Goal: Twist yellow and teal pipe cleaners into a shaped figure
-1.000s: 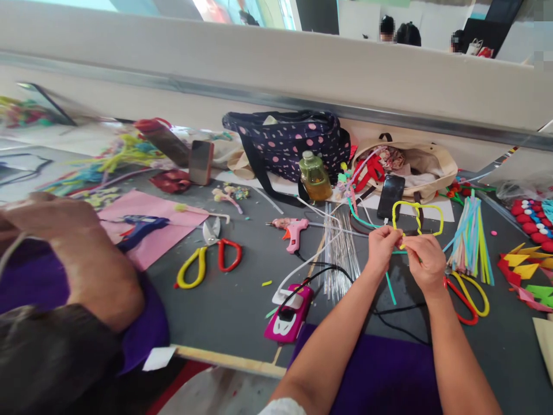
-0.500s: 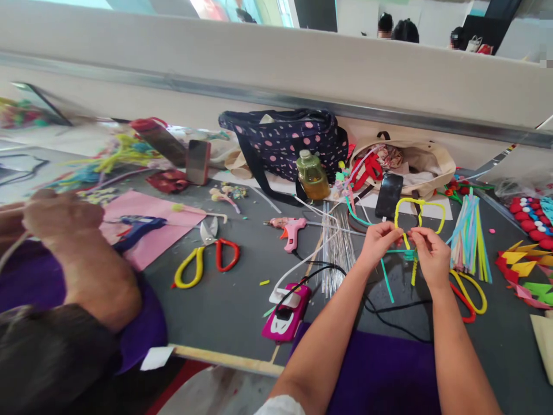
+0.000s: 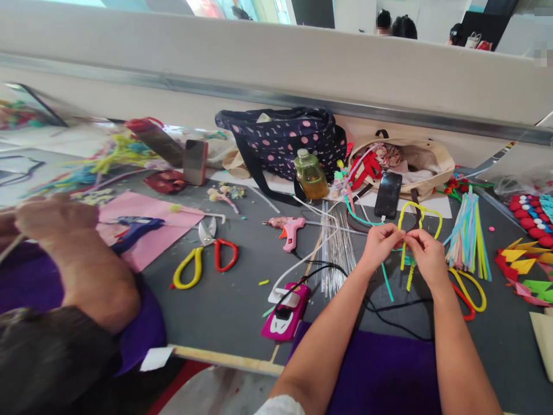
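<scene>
A yellow pipe cleaner (image 3: 421, 208), bent into loops, is pinched between my left hand (image 3: 381, 245) and my right hand (image 3: 425, 252). Both hands are closed, with their fingertips almost meeting. Its loops rise above my fingers and a straight yellow end hangs below. A green pipe cleaner (image 3: 387, 282) shows under my hands; whether it is joined to the yellow one I cannot tell. Scissors with red and yellow handles (image 3: 469, 294) lie beside my right wrist. A bundle of pastel pipe cleaners (image 3: 469, 236) is just right of my right hand.
A pink glue gun (image 3: 291, 229), silver wire stems (image 3: 337, 253) and a magenta power strip (image 3: 285, 317) with cables lie to my left. Behind are a phone (image 3: 387, 195), a bottle (image 3: 311, 176) and two bags. A co-worker's arm (image 3: 82, 253) reaches in at far left, near open scissors (image 3: 205, 253).
My fingertips have drawn closer together and shifted slightly on the yellow pipe cleaner. Its loops sit a little lower and have turned a bit.
</scene>
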Motion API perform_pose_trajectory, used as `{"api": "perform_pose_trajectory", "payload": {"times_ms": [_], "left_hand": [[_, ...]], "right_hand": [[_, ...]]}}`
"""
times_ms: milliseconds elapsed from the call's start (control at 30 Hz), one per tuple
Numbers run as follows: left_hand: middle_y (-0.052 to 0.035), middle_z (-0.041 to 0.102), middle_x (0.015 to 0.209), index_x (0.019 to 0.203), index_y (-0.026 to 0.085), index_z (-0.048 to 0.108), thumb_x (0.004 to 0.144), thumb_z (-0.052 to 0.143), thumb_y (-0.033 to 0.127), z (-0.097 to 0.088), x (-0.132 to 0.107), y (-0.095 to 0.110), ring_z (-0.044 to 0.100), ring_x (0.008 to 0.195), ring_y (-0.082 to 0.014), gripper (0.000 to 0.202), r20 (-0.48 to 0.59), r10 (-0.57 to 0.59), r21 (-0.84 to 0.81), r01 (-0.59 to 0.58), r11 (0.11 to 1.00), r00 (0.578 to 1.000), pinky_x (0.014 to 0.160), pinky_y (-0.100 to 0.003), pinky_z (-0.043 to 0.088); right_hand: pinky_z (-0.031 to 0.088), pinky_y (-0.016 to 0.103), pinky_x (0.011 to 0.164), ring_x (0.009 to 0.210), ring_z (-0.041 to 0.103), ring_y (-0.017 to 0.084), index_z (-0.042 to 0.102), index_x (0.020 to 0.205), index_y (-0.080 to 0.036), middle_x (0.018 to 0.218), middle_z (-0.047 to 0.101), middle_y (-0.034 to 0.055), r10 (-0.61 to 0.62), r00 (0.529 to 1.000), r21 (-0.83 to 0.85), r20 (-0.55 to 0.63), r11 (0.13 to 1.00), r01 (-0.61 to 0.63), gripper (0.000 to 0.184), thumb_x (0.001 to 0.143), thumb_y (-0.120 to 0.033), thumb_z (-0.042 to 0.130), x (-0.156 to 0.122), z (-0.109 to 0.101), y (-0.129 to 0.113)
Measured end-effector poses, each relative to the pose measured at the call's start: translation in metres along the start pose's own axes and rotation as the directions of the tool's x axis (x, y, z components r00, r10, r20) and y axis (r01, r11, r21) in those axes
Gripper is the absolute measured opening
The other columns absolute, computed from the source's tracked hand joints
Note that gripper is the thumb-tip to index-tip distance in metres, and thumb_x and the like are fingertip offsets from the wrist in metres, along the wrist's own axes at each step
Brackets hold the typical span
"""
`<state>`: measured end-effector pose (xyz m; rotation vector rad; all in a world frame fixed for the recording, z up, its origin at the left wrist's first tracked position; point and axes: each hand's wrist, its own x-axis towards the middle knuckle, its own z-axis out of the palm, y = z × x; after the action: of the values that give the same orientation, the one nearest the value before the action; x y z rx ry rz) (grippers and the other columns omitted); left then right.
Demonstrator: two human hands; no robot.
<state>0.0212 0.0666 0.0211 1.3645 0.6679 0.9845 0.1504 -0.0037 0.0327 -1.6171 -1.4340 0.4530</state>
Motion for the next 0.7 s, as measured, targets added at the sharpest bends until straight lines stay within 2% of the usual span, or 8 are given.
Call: {"api": "perform_pose_trajectory", "payload": {"times_ms": [200, 333, 467, 700], "left_hand": [[0.0015, 0.053, 0.051, 0.057, 0.014, 0.056, 0.079, 0.062, 0.037, 0.0002, 0.0014, -0.0029, 0.045, 0.048, -0.0086, 0.032, -0.021, -0.023, -0.027, 0.023, 0.999, 0.999, 0.050, -0.022, 0.034], [0.0014, 0.054, 0.052, 0.057, 0.014, 0.055, 0.078, 0.063, 0.038, -0.0012, 0.0024, -0.0028, 0.046, 0.049, -0.0087, 0.032, -0.022, -0.041, -0.047, 0.040, 0.998, 0.999, 0.051, -0.022, 0.035], [0.0020, 0.053, 0.052, 0.055, 0.015, 0.053, 0.077, 0.063, 0.037, -0.0023, 0.0023, -0.0029, 0.046, 0.050, -0.0086, 0.033, -0.023, -0.032, 0.001, 0.032, 0.999, 0.999, 0.051, -0.022, 0.035], [0.0034, 0.049, 0.051, 0.057, 0.015, 0.054, 0.079, 0.060, 0.036, -0.0023, 0.0010, -0.0100, 0.044, 0.051, -0.0089, 0.031, -0.090, 0.014, 0.171, 0.002, 0.985, 0.996, 0.050, -0.021, 0.033]], "right_hand": [[0.043, 0.029, 0.069, 0.073, 0.061, 0.020, 0.061, 0.081, -0.021, 0.077, 0.065, 0.0052, -0.172, 0.984, -0.219, -0.050, 0.963, 0.157, 0.025, 0.094, -0.037, 0.045, 0.0004, 0.0055, 0.0003], [0.044, 0.028, 0.067, 0.071, 0.062, 0.018, 0.062, 0.086, -0.022, 0.077, 0.066, 0.0029, -0.150, 0.989, -0.151, -0.016, 0.978, 0.145, 0.018, 0.094, -0.033, 0.049, -0.0002, 0.0053, 0.0027], [0.045, 0.027, 0.066, 0.068, 0.062, 0.017, 0.062, 0.089, -0.022, 0.077, 0.067, 0.0013, -0.116, 0.993, -0.117, 0.008, 0.986, 0.116, 0.014, 0.093, -0.030, 0.051, -0.0014, 0.0040, 0.0026], [0.044, 0.030, 0.070, 0.076, 0.061, 0.021, 0.060, 0.085, -0.021, 0.080, 0.065, 0.0057, -0.247, 0.969, -0.315, -0.014, 0.921, 0.230, 0.018, 0.094, -0.027, 0.046, -0.0011, 0.0075, 0.0013]]}}
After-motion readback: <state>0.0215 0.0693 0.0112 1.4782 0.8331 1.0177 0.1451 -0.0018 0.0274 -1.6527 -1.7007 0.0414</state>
